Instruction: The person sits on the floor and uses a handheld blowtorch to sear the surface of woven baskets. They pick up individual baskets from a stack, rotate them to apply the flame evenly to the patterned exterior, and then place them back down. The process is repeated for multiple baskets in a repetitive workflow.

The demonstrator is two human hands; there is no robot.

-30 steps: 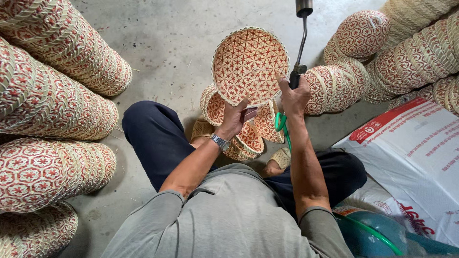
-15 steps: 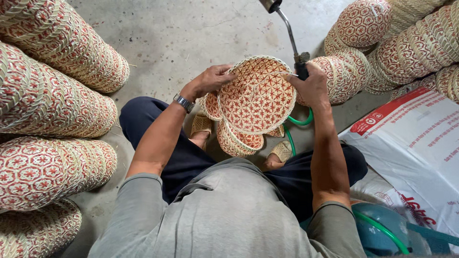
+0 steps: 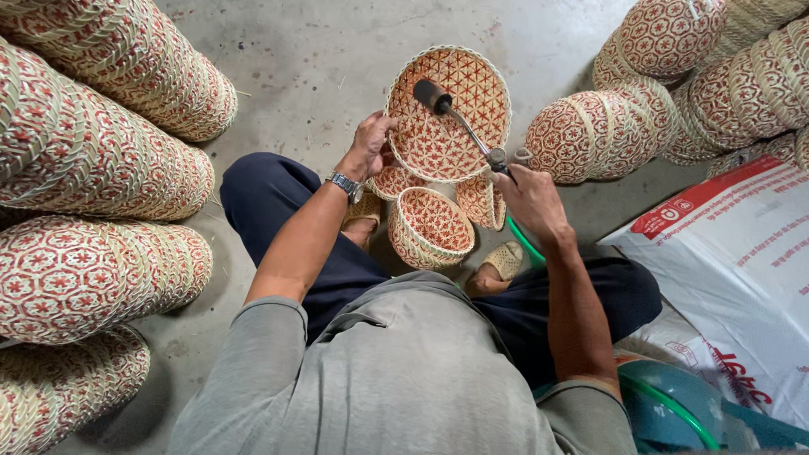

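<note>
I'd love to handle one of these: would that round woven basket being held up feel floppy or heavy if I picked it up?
Probably light: the left hand holds the round woven basket up by its rim alone. Likely fairly stiff, since it keeps its round shape without sagging. The open weave looks thin, so it may be easy to crush, and on its edge it might roll.

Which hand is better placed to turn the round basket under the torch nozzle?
Left. The left hand grips the rim of the round basket; the right hand is occupied holding the torch.
</note>
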